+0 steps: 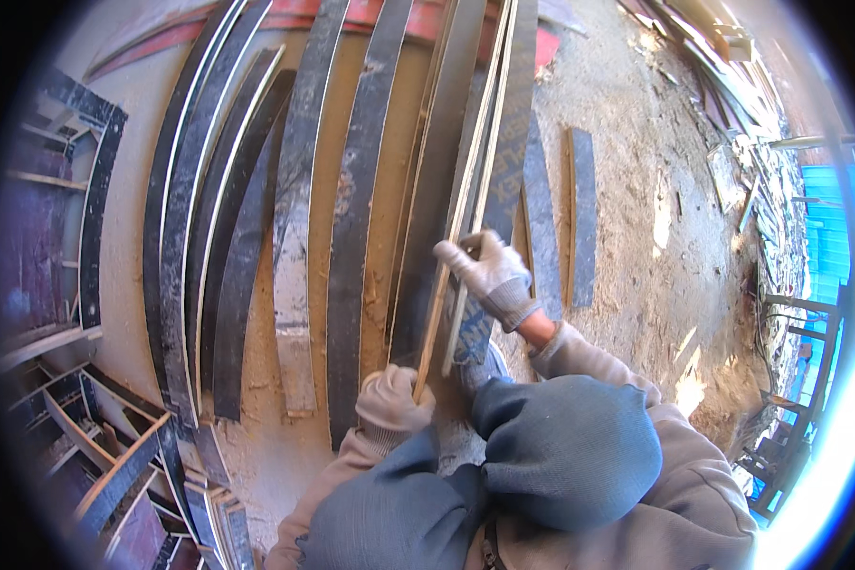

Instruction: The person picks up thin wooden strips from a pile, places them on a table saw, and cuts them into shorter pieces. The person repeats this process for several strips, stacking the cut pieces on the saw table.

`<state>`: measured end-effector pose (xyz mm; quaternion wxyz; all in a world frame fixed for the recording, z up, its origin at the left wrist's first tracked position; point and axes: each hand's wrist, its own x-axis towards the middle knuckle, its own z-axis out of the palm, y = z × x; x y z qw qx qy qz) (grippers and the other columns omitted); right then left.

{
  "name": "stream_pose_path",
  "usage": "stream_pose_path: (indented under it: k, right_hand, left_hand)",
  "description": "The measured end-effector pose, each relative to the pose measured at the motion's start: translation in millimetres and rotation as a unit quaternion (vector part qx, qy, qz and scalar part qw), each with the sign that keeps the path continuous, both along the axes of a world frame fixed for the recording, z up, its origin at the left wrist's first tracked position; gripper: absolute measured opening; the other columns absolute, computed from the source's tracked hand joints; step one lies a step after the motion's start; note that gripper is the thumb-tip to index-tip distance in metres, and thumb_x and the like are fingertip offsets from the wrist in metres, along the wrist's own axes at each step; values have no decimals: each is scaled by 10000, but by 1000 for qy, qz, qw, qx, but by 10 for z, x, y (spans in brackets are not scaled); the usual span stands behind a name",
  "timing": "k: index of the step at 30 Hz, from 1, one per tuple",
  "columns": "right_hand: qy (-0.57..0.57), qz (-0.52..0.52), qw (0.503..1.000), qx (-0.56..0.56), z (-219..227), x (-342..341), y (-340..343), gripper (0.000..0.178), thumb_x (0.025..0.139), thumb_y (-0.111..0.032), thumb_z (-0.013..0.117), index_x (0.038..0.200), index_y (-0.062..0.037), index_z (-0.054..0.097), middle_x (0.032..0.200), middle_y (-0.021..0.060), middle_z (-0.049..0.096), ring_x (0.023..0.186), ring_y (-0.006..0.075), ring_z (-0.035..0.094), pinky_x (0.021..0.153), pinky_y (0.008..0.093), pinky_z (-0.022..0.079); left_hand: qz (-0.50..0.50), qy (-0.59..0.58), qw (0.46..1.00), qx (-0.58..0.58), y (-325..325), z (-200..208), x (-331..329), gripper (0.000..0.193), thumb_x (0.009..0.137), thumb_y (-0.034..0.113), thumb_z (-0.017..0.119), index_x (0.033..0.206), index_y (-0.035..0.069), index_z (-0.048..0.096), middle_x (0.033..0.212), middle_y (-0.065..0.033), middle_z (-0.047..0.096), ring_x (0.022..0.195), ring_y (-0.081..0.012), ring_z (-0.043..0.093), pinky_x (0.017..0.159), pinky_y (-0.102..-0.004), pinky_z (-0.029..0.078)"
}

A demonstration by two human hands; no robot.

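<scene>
A long, narrow plywood strip point(433, 328) with a pale cut edge runs away from me, tilted up on its side. Around its near end closes my left hand point(395, 403) in a light work glove. Farther along, my right hand point(489, 277), gloved too, grips the same strip with fingers and thumb at its edge. Right beside it lies a second thin strip point(458, 318), close to the held one. Beneath my right hand is a dark board point(518, 104) with printed lettering. My bent knees, in dark blue trousers, are close behind both hands.
Several long dark boards point(356, 218) lie side by side on the dirt to the left. A short board point(582, 218) lies at right. Framed dark panels point(87, 218) stand at far left. Scrap wood point(712, 66) is heaped at upper right, near blue sheeting point(831, 228).
</scene>
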<state>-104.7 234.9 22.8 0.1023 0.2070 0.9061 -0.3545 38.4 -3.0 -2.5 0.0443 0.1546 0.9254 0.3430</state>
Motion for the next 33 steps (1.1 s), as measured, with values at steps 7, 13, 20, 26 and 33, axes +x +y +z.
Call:
stream_pose_path:
  k: [7,13,20,26,33]
  right_hand:
    - [-87,-2,985,-149,19,-224,-223,487,849,-434,716,911,48,750,801,223,767,830,327,788,816,434,605]
    - [-39,72,960,-268,-62,-125,-585,543,952,-503,749,1069,26,720,884,194,775,844,317,772,794,429,610]
    - [275,-21,943,183,-50,-53,130,685,895,-441,837,1313,53,614,1102,244,696,952,403,678,843,506,552]
    - [-55,-151,987,29,-451,305,333,1128,868,-627,804,1577,128,356,1455,386,558,1372,484,570,1134,483,487]
    - [-56,-140,988,34,-419,190,-38,1174,763,-436,893,1592,130,283,1436,362,593,1295,447,652,1092,458,531]
  left_hand:
    - [48,40,996,67,-17,123,-15,602,699,205,873,1226,47,629,1089,-187,675,1045,-401,693,920,-481,560]
    - [179,-214,940,197,-240,137,47,967,779,61,789,1636,-4,345,1395,-263,627,1335,-407,625,1169,-462,479]
    - [276,-131,939,158,-961,173,-420,959,785,-59,676,1661,-30,287,1521,-270,542,1403,-371,579,1219,-437,427]
    - [171,70,979,-83,-694,134,-718,999,837,218,896,1630,-22,336,1536,-286,498,1434,-454,484,1241,-532,374]
    - [110,-74,991,-7,397,-541,-927,924,878,332,867,1569,-47,386,1465,-288,528,1319,-482,530,1143,-539,440]
